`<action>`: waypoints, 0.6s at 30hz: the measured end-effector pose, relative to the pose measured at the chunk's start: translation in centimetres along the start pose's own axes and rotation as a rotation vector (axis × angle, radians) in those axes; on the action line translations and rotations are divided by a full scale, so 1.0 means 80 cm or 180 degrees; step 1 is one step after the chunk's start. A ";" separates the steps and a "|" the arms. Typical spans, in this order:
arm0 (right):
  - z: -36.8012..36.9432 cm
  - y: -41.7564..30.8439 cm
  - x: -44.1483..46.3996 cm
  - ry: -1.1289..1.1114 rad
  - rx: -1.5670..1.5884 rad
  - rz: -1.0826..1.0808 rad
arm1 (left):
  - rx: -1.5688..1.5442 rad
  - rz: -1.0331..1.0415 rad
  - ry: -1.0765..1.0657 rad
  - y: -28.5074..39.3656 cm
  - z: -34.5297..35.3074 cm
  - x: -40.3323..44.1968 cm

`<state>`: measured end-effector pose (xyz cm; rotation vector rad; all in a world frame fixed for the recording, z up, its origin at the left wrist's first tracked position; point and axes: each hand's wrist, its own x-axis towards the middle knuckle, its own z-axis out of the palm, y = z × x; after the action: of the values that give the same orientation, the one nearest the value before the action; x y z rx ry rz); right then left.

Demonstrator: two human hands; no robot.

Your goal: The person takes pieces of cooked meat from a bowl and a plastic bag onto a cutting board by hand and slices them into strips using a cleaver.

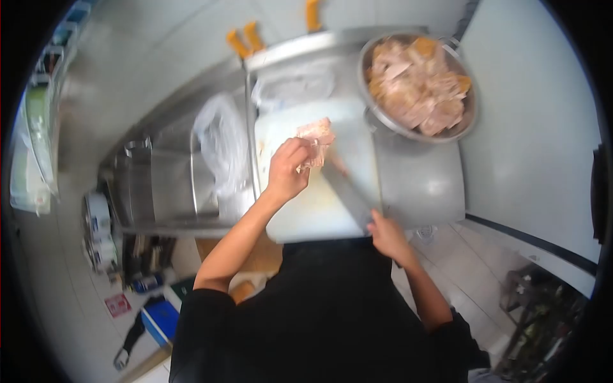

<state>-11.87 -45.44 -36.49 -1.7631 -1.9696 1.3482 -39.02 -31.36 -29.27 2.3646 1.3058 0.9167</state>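
Observation:
On a white cutting board (348, 220) lies a piece of pale pink meat (316, 132). My left hand (290, 169) presses on its near side, fingers curled over it. In my right hand (387, 237) is the handle of a large knife (350, 195). Its blade is smeared by motion and slants up and left across the board, with the tip close to the meat. Whether the blade touches the meat I cannot tell. A small scrap, blurred, lies on the board beside the blade.
A metal bowl (440, 136) heaped with meat pieces (418, 86) stands at the back right. Clear plastic bags lie behind the board and over the sink (220, 143) at the left. Several yellow handles (313, 14) stick up along the back edge. A pale upright panel (536, 127) borders the right side.

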 end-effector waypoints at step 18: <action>0.089 -0.159 0.039 0.1002 -0.1464 0.0395 | -0.0318 0.0060 -0.0160 -0.191 0.033 -0.144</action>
<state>-26.33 -44.86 -33.01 -2.1612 -2.1271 0.6117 -51.71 -32.51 -43.77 2.3121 1.1925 0.9003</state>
